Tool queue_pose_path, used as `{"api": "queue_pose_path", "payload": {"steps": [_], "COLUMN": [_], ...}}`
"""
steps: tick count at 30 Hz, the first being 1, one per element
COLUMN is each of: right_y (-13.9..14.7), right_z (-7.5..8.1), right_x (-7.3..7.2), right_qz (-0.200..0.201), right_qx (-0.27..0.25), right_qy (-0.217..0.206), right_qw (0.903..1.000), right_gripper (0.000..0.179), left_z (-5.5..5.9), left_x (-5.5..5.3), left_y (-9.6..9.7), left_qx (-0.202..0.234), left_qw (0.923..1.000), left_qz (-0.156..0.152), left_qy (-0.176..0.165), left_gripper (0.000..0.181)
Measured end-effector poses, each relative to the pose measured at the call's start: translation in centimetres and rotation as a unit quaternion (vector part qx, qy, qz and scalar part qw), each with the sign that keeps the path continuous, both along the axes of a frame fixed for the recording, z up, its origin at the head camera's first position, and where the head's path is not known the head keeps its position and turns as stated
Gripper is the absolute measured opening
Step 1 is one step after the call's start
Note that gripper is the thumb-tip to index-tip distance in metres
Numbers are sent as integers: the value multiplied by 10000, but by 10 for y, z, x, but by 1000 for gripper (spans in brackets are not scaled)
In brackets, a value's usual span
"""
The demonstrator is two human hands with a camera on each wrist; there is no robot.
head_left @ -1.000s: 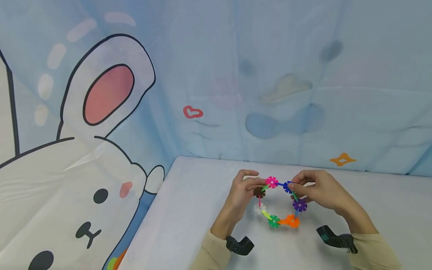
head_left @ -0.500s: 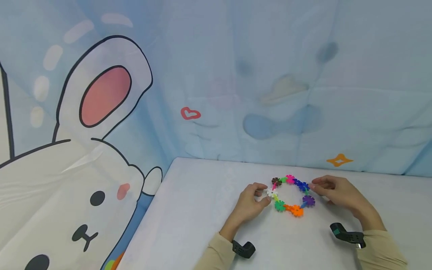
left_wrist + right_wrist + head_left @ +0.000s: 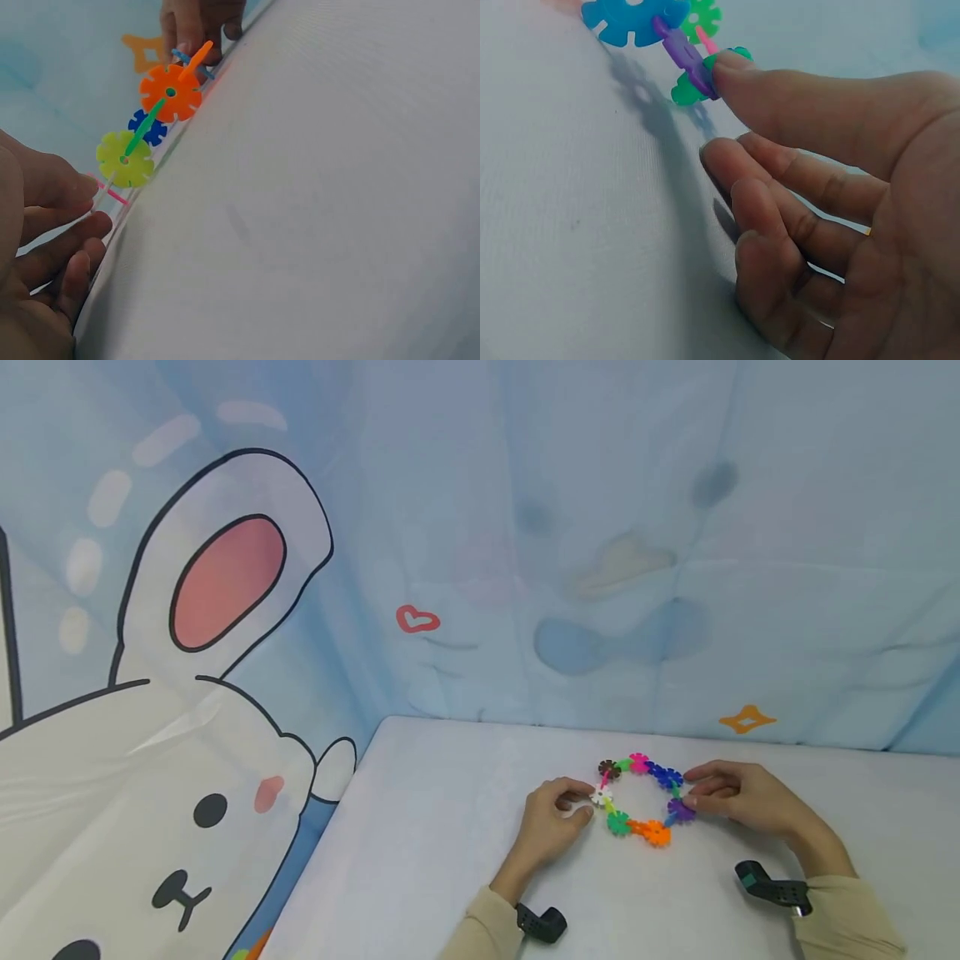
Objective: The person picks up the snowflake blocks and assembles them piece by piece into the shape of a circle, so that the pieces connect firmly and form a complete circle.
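Note:
A ring of interlocking snowflake discs (image 3: pixel 617 823) lies on the white table in the head view, joined in several colours. My left hand (image 3: pixel 551 821) is at its left side. There, thumb and index finger hold the edge of the white snowflake disc (image 3: pixel 105 193) between their tips. At the opposite side is my right hand (image 3: pixel 742 793). Its thumb touches the ring by the purple snowflake disc (image 3: pixel 684 54) and a green one, while the other fingers curve loosely below, apart from the thumb. Part of the far side is hidden in both wrist views.
The white table (image 3: pixel 450 827) extends around both hands. A blue printed curtain (image 3: pixel 480 527) rises behind its back edge, with a large rabbit drawing (image 3: pixel 247 710) at the left. Each wrist wears a black camera mount (image 3: pixel 542 924).
The ring was held raised and tilted a second ago, then came down flatter and farther right. Since half a second ago, my right hand has moved in to touch the purple disc's side.

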State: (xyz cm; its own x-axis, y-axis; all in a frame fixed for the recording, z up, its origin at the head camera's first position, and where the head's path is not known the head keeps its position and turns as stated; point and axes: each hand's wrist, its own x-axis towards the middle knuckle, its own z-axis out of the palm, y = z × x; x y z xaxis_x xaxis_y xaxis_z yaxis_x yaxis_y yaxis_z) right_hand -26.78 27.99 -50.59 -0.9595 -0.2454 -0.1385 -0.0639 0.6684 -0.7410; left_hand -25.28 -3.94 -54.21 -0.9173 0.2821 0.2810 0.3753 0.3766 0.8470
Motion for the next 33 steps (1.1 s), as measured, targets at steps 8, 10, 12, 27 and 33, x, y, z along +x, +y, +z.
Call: {"api": "queue_pose_path", "payload": {"steps": [8,10,12,27,33], "right_y": [-5,-7,-8,-4,3], "right_z": [-10,-11,-12,-11,-13], "right_x": [-4,-4,-5,-7,-9], "right_qz": [-51,-115,-157,-457,-562], "right_qx": [-289,-299,-289,-102,-376], "right_qy": [-195,-257,-276,-379,-552], "right_qw": [9994,9992,9991,9982,9962], "right_gripper": [60,60,59,60,69], "left_z": [-7,-8,-9,-11,-3], "left_x": [-2,-2,-3,-8,-17], "left_y": [-8,-10,-10,-7,-14], "left_qx": [113,103,103,182,440], "left_qw": [9998,9998,9998,9998,9979], "left_qz": [145,149,142,10,11], "left_qy": [-42,-53,-59,-108,-474], "left_gripper": [22,23,23,25,22]}}
